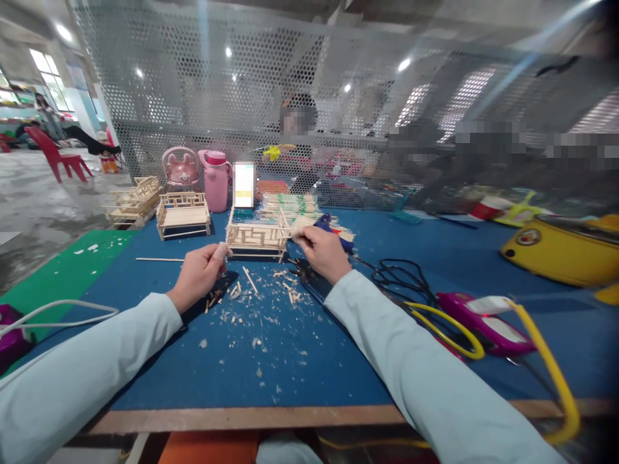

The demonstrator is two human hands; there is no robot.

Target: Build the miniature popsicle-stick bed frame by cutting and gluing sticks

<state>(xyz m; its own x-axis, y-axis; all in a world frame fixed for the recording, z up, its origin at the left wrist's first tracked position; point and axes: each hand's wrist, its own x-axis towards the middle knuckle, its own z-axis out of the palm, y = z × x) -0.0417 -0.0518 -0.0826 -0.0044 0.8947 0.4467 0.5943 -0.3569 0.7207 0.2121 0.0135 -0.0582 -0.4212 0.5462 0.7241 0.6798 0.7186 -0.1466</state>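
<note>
Between my two hands stands a small bench-like frame of pale wooden sticks (256, 237) on the blue table. My left hand (200, 270) is at its left end, fingers pinched together near the lower corner. At the right end, my right hand (322, 250) has its fingers closed, with a small pale piece at the fingertips that I cannot make out. A similar finished-looking stick bench (184, 216) stands to the left, and further left are more stick frames (135, 201). Cut stick bits (249, 280) and whitish flakes lie in front of the frame.
Behind the frame are a bundle of sticks (290, 205), a lit phone (244, 185) and a pink flask (216, 183). A blue tool (345, 240), black cables (401, 274), a purple power strip (488, 322) and a yellow case (561, 251) lie right. Mesh screen behind; a person beyond.
</note>
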